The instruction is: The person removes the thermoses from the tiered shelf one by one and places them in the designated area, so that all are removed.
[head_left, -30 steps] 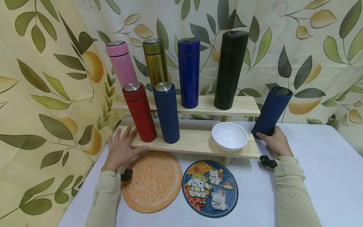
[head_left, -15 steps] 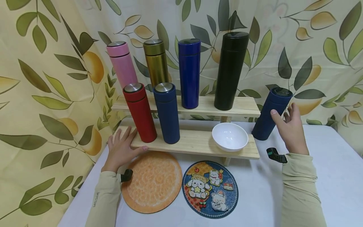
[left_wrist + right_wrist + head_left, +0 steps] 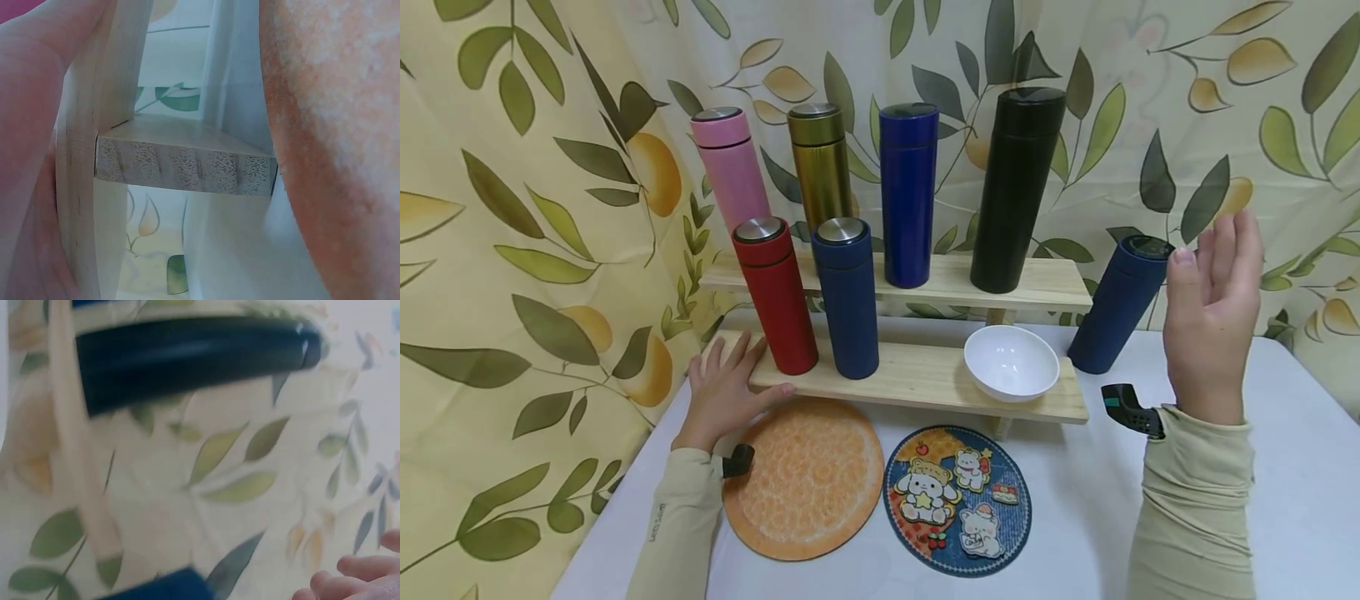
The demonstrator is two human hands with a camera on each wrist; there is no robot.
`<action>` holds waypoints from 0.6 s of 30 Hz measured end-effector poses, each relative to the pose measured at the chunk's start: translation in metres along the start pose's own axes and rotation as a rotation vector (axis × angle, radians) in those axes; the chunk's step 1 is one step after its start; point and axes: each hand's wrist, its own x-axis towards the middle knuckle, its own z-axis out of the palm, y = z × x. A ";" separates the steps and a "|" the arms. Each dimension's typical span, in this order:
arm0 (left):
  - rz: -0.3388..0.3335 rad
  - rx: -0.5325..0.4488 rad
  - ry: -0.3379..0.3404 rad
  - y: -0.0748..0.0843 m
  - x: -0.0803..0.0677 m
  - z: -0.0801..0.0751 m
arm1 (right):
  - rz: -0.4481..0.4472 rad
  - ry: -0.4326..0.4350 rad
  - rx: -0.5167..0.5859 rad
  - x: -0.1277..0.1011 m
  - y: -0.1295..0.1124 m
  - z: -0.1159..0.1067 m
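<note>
Right hand [image 3: 1212,321] raised off the table, fingers straight and apart, holding nothing. Just left of it, and not touching, a navy flask [image 3: 1117,303] stood upright on the white table [image 3: 1285,467], beside the end of the wooden rack [image 3: 925,379]. Left hand [image 3: 726,390] lay flat, fingers spread, on the rack's lower shelf, next to a red flask [image 3: 777,295]. Nearer than that hand, an orange round mat [image 3: 805,477]. Between the hands, a white bowl [image 3: 1011,362].

white table [image 3: 1262,467] carries a wooden rack [image 3: 925,379], 2 round mats and 1 navy flask [image 3: 1116,304].
</note>
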 end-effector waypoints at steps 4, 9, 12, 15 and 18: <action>0.006 -0.001 0.010 0.000 0.000 0.000 | -0.051 -0.002 0.104 -0.006 -0.011 0.015; 0.009 0.016 0.012 -0.004 0.000 0.001 | -0.091 -0.056 0.183 -0.017 -0.023 0.036; 0.005 0.021 0.008 -0.004 0.000 0.002 | -0.102 -0.114 0.338 -0.024 -0.029 0.049; 0.005 0.025 0.009 -0.003 0.000 0.002 | -0.093 -0.186 0.509 -0.031 -0.035 0.062; 0.009 0.026 0.019 -0.001 0.000 0.001 | -0.065 -0.246 0.616 -0.038 -0.038 0.071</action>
